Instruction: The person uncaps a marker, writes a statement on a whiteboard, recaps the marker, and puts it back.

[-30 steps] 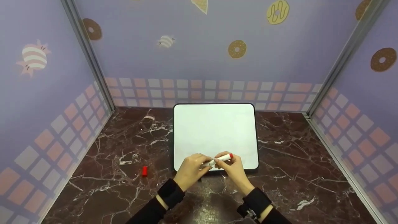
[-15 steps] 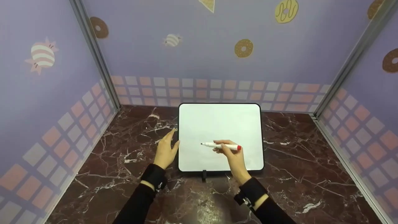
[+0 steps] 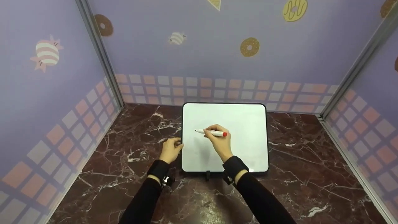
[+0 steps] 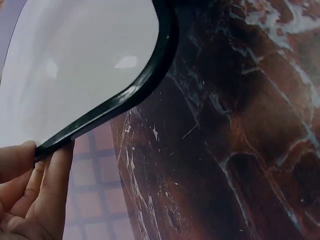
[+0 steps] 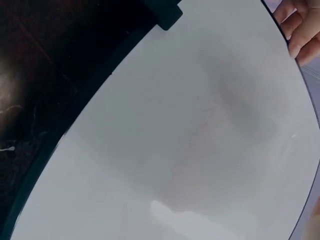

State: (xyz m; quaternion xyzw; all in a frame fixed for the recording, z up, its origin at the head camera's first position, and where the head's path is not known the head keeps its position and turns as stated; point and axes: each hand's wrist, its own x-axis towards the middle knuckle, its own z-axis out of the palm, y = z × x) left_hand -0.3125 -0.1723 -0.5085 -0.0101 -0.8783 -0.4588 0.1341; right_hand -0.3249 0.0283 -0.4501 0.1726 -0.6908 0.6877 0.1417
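Observation:
A white marker (image 3: pixel 214 133) with a red end and a bare dark tip is held by my right hand (image 3: pixel 219 140) in a writing grip. Its tip points left, over the upper left part of a black-framed whiteboard (image 3: pixel 245 146). At the board's left edge, my left hand (image 3: pixel 170 151) pinches the frame. In the left wrist view, the thumb (image 4: pixel 17 162) lies on the front side and the fingers (image 4: pixel 56 192) reach behind. The right wrist view shows mostly the board's white surface (image 5: pixel 150 150), while the marker is out of that view.
The whiteboard leans upright, with a small black foot (image 3: pixel 207 175) at its lower edge. Dark red marbled tabletop (image 3: pixel 295 174) surrounds it. A purple patterned wall (image 3: pixel 214 59) stands behind, with side walls left and right.
The hands parted from around the marker. My left hand went left to the board's edge and now pinches it. My right hand carried the marker up and left over the board.

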